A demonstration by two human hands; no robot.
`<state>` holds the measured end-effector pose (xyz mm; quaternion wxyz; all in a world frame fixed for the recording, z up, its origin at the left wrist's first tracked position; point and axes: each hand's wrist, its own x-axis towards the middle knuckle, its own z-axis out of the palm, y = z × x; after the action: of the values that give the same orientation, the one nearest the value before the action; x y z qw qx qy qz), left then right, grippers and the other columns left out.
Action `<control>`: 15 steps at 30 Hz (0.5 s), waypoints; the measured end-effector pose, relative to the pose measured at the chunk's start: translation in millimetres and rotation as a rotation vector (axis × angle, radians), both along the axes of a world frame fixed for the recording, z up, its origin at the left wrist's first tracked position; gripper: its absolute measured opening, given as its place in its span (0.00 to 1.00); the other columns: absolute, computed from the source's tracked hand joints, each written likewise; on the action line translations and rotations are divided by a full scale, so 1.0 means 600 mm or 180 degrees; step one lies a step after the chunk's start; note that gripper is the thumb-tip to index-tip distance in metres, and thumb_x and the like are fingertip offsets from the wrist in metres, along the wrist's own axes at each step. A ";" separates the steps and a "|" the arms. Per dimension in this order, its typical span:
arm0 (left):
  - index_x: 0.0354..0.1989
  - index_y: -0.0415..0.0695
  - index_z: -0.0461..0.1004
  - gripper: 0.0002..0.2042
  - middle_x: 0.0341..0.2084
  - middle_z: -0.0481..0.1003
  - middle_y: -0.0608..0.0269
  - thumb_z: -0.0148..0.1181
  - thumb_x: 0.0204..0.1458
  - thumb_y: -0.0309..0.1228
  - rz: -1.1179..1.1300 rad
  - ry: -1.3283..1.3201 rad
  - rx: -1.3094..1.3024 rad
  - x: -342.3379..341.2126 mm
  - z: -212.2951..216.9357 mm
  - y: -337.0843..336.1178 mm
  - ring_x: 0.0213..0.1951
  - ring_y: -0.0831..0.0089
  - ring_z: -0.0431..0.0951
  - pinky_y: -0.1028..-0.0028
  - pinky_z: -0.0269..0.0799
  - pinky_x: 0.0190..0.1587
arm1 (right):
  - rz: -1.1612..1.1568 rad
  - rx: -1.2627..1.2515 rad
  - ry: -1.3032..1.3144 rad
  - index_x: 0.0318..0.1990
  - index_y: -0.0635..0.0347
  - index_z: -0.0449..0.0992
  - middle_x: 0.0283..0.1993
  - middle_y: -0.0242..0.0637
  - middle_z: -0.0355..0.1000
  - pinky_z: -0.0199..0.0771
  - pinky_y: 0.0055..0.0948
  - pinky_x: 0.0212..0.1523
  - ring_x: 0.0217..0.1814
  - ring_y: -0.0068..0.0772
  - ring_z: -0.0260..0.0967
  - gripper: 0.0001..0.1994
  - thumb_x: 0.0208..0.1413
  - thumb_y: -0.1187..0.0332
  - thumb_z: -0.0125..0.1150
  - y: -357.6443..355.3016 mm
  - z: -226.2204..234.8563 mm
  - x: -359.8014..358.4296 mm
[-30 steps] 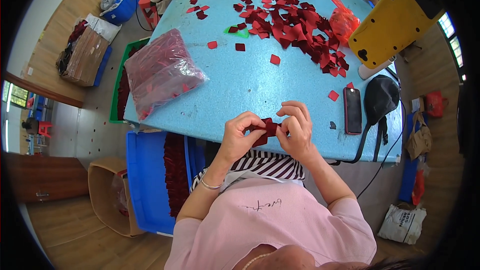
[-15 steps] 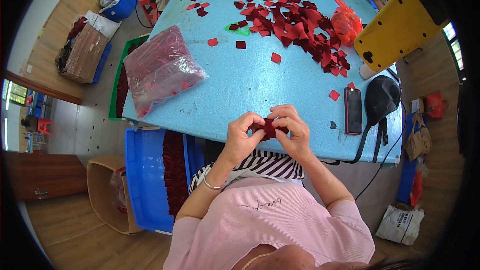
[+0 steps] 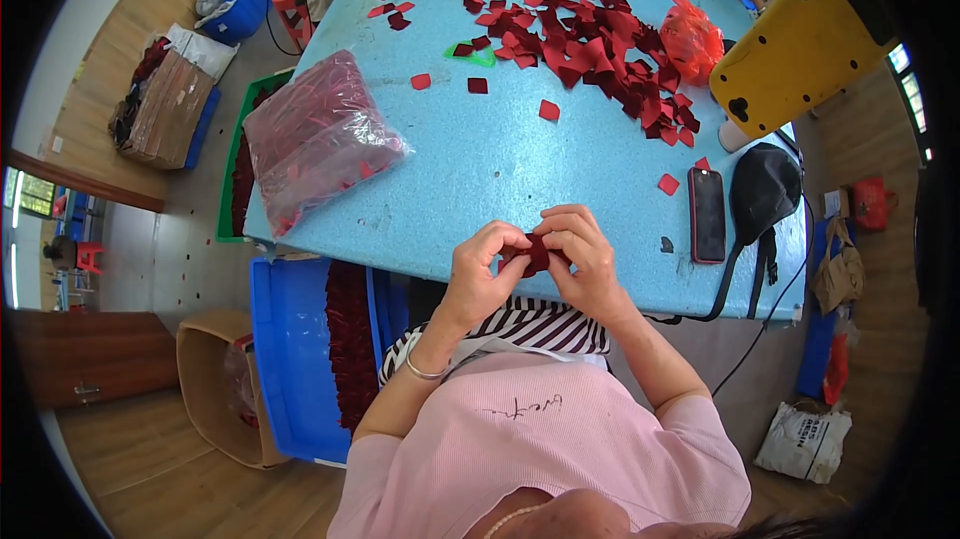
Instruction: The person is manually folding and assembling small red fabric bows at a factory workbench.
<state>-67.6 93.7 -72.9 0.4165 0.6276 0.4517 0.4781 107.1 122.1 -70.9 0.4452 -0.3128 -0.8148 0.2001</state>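
Note:
Above the near edge of the blue table (image 3: 450, 179), a dark red fabric petal (image 3: 537, 256) is pinched between both hands. My left hand (image 3: 485, 267) grips its left side between thumb and bent fingers. On the right side, my right hand (image 3: 585, 257) holds it the same way, fingers curled over the top. The petal looks folded or bunched; my fingertips cover part of it. Loose red petals (image 3: 600, 49) of the same kind lie in a heap farther up the table, with single ones scattered around.
A clear bag of red pieces (image 3: 320, 139) lies at the left. Right are a phone (image 3: 707, 216), a black pouch (image 3: 765, 194), a yellow panel (image 3: 800, 39) and a red plastic bag (image 3: 690, 44). A blue bin (image 3: 290, 359) stands below left. Two people sit across the table.
Both hands keep their pinch on the petal, with only slight finger shifts. The view has moved a little. The person at far right now holds a red piece higher.

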 end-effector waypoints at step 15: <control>0.53 0.39 0.63 0.16 0.37 0.73 0.63 0.55 0.56 0.19 -0.0118 -0.1904 -0.1342 -0.011 -0.012 -0.040 0.39 0.80 0.74 0.79 0.73 0.41 | -0.0407 -0.0587 0.0773 0.29 0.64 0.71 0.39 0.39 0.73 0.73 0.26 0.37 0.51 0.43 0.68 0.12 0.36 0.88 0.59 -0.023 -0.017 -0.032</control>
<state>-74.0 69.8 -80.1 0.6590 0.3686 0.3871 0.5292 87.7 108.6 -81.1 0.5217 -0.3770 -0.7116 0.2816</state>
